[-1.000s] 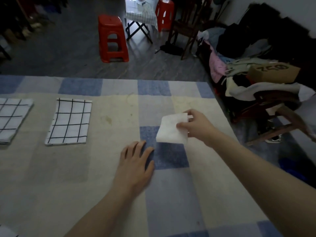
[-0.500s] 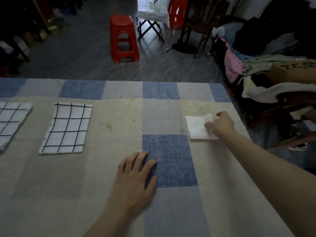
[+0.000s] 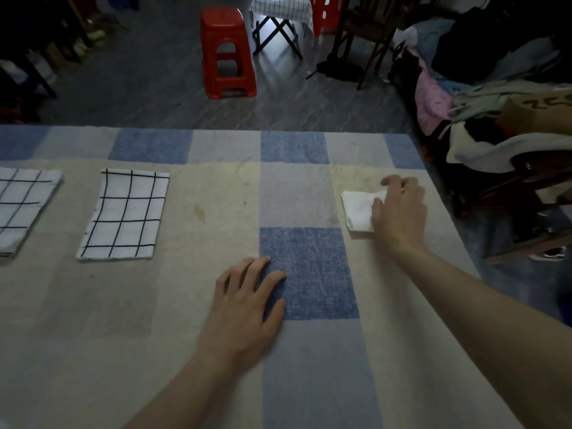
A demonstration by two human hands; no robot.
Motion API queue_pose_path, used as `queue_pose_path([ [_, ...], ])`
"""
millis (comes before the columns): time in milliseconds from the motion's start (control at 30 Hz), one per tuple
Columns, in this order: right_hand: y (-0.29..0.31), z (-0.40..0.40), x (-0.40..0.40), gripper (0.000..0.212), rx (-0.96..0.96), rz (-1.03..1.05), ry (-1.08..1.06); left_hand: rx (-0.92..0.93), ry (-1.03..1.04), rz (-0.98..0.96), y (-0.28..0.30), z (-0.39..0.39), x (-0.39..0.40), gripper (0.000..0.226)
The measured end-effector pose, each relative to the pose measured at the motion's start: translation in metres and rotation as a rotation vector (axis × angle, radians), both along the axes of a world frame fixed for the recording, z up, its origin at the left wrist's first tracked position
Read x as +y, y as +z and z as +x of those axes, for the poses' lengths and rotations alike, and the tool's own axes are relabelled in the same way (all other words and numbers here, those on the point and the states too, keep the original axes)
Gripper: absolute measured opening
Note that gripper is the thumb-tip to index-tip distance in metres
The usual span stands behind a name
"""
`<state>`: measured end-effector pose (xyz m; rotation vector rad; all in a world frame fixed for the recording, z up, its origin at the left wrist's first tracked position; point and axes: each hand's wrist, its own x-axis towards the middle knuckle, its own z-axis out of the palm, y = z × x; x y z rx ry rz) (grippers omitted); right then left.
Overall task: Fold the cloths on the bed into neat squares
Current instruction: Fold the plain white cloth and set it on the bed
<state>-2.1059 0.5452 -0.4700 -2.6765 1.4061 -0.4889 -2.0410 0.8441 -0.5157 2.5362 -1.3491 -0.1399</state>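
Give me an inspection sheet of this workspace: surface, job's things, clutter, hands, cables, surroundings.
Surface: bed cover in blue, grey and cream checks, with faint yellowish stains near the middle.
Job's things: small white cloth, folded, lying flat near the right edge; grid cloth, folded into a rectangle, lying flat on the left; second grid cloth, folded, cut off by the left frame edge.
Clutter: nothing seen on the bed.
Hands: right hand lies flat on the white cloth, fingers not curled around it; left hand lies flat on the cover, holding nothing.
Cables: nothing seen.
Surroundings: red stool on the grey floor; clothes pile and dark wooden furniture at right.
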Motion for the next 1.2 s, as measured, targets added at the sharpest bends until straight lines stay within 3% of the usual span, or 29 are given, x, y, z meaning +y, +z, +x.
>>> queue_pose_path([
  [67,-0.010,-0.006,0.010,0.022,0.053,0.034,0.157,0.001,0.003,-0.002,0.001,-0.001,0.000,0.041],
  [267,0.010,-0.015,0.040,0.043,0.326,0.262,0.201,-0.012,0.004,-0.017,0.002,-0.005,0.004,0.041],
  [400,0.037,-0.053,0.132,0.051,0.246,0.425,0.262,-0.002,-0.025,0.012,0.006,-0.005,0.006,0.044],
  [533,0.053,-0.110,0.233,0.056,0.342,0.513,0.346,0.227,0.080,-0.032,0.031,-0.006,0.017,0.045],
  [633,0.053,-0.146,0.276,0.050,0.486,0.547,0.459,0.249,0.261,-0.254,0.063,-0.024,0.071,0.049],
  [700,0.055,-0.157,0.295,0.044,0.521,0.573,0.409,0.218,0.279,-0.288,0.074,-0.052,0.130,0.044],
  [767,0.059,-0.153,0.319,0.041,0.502,0.588,0.386,0.188,0.296,-0.261,0.076,-0.085,0.193,0.040],
  [1000,0.087,-0.131,0.413,0.043,0.496,0.572,0.704,0.185,0.657,-0.100,0.058,-0.203,0.383,0.051],
  [1100,0.094,-0.125,0.446,0.038,0.497,0.573,0.810,0.188,0.764,-0.006,0.060,-0.235,0.439,0.054],
  [1200,0.106,-0.126,0.477,0.035,0.510,0.572,0.848,0.201,0.962,-0.059,0.063,-0.249,0.474,0.054],
])
